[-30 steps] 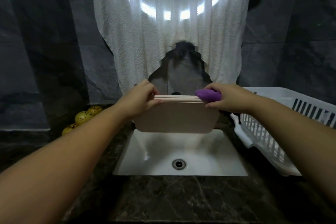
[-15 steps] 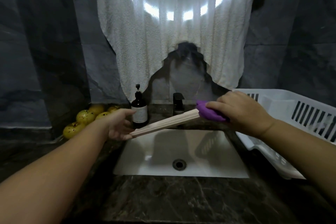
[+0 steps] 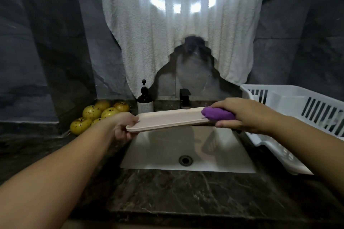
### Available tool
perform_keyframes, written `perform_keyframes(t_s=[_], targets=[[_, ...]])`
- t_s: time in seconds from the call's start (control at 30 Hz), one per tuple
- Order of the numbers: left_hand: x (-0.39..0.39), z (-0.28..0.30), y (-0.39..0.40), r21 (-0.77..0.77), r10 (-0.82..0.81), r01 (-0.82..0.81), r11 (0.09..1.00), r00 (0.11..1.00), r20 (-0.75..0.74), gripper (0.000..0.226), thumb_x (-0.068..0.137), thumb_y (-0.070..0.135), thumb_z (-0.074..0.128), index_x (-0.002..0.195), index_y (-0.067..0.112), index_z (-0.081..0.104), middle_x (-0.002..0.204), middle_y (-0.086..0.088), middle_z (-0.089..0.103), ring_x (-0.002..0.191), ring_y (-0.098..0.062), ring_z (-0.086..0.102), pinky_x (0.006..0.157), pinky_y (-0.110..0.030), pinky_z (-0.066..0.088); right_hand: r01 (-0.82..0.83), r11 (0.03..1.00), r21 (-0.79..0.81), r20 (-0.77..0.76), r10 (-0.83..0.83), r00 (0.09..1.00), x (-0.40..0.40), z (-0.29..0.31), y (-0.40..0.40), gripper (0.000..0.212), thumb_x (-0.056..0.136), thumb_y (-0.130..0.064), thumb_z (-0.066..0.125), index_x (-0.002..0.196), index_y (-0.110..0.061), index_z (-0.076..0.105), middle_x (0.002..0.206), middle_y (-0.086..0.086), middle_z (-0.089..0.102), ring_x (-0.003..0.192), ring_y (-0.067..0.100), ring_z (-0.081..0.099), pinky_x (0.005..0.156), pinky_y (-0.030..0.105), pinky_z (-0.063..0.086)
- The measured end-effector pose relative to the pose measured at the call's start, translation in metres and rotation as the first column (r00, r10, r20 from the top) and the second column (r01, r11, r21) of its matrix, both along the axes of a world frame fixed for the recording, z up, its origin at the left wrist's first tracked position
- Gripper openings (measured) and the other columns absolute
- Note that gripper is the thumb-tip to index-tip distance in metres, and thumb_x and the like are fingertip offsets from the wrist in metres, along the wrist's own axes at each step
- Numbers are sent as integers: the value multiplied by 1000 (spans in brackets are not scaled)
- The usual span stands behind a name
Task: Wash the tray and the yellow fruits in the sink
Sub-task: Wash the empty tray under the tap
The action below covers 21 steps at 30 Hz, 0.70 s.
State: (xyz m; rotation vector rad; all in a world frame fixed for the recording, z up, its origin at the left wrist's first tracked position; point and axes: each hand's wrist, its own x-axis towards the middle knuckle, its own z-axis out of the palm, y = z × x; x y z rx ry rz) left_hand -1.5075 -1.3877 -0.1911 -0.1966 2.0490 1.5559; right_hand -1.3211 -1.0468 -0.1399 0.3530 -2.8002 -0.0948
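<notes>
Hands meet at a pale pink tray held above the white sink, seen from the head camera. The tray lies nearly flat, its left end a little lower than its right, over the back half of the basin and clear of the bottom. The left hand grips the tray's left end, fingers curled under the rim and thumb on top. The right hand has its fingers wrapped over a purple sponge, which it presses onto the tray's right end; the thumb lies beneath the tray edge, so sponge and tray are pinched together.

Yellow fruits, speckled with dark spots, sit in a small heap on the dark marble countertop at its back left corner, against the wall and well apart from the tray. A brown pump bottle stands at the back edge of the countertop just left of a black faucet; both are behind the tray. The sink's drain lies open at the middle of the basin. A white slatted dish basket rests on the countertop's right side, just beside the sink and tilted toward it. A white towel hangs on the wall above the faucet, with bright light patches showing through it.
</notes>
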Motion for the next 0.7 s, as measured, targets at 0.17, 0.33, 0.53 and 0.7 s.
perform_keyframes(t_s=[0.17,0.33,0.53,0.7], targets=[[8,-7,-15,-73,28,-47,996,968,-251,32,111,21,47,99,-5,62,59,-6,72,49,-16,69,41,-23,50,108,993,-51,118,-101,988,-2,-14,-5,45,84,-78,28,113,-51,49,97,-20,66,84,3,63,80,33,54],[11,-14,-9,114,150,-110,987,882,-446,27,108,28,50,102,10,69,103,-12,74,93,-27,70,81,-34,54,322,944,78,-18,-321,947,-26,-21,-33,49,88,-63,30,125,-36,49,119,1,60,100,24,58,82,40,47],[21,-17,35,313,257,-76,947,763,-593,31,108,28,46,90,18,68,87,5,76,84,-13,71,77,-28,54,413,868,-277,-94,-452,887,-56,-27,-92,52,101,-50,39,145,-22,38,132,15,47,118,38,47,95,47,40],[24,-11,50,439,327,-33,898,717,-616,30,111,23,44,94,17,68,81,11,78,73,0,72,63,-16,54,-25,993,-115,-128,11,992,-53,-45,-123,60,100,-46,45,156,-30,31,139,10,45,118,31,46,100,44,43]])
